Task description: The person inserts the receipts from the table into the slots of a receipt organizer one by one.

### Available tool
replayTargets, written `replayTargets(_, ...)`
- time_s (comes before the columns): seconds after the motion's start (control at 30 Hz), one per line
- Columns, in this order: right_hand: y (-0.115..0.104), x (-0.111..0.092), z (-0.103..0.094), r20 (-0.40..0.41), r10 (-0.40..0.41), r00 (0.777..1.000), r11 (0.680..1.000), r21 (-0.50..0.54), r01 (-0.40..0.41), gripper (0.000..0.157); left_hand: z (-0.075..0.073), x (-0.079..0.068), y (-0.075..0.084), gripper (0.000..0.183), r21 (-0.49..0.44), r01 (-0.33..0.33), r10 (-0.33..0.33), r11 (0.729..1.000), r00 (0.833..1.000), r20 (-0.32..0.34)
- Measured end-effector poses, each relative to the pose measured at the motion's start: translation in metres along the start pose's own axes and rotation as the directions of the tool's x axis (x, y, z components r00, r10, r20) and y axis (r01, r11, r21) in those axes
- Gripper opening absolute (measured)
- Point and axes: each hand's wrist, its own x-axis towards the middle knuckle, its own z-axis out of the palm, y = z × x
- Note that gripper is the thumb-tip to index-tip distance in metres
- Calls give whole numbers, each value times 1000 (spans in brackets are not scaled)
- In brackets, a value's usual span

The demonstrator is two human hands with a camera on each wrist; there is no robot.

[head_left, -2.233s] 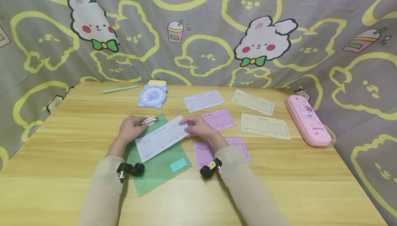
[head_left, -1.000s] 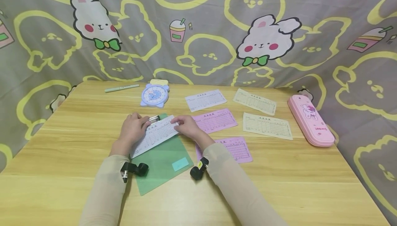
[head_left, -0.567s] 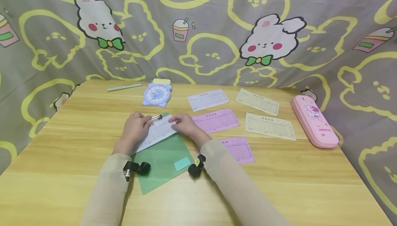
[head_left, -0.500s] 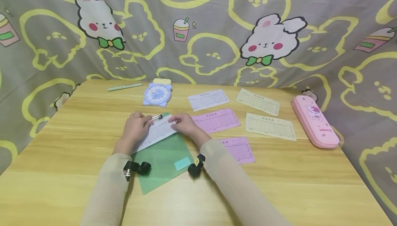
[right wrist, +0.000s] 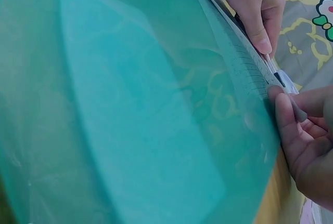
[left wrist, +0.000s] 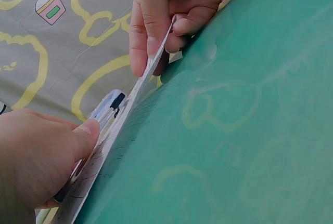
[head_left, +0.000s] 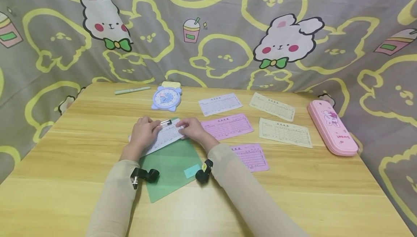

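Observation:
A green translucent clipboard [head_left: 172,168] with a pale teal label [head_left: 191,171] lies tilted on the table in the head view. Along its far edge is a metal clip [head_left: 166,122]. My left hand [head_left: 143,134] grips this clip, thumb on top of the metal and fingers behind it in the left wrist view. A white printed form [head_left: 169,135] lies across the board's far end, its upper edge at the clip. With thumb and fingers, my right hand [head_left: 192,128] pinches the form's right end. In the right wrist view, paper [right wrist: 252,63] runs along the green sheet's edge.
To the right lie two purple forms [head_left: 228,126], two cream forms [head_left: 285,132] and another white form [head_left: 220,104]. A pink pencil case [head_left: 332,128] stands at the far right. Behind the board are a blue clock [head_left: 166,98] and a green pen [head_left: 132,90].
Both hands have brought the white form up and left to the board's far end. The clip, earlier beyond the form and then partly covered, now shows over its upper edge.

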Motion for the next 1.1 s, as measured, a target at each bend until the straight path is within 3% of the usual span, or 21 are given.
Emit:
replayTargets(0.73,-2,1,0,4,9,1000,998,54,-10,20,1,-2,1,36,-63,35,-34,997,999,30)
replayTargets(1.1,-2,-23,-19,110,-25,994,994,107,13,30,2,-3,0,39,-101,62,-62,993,998,4)
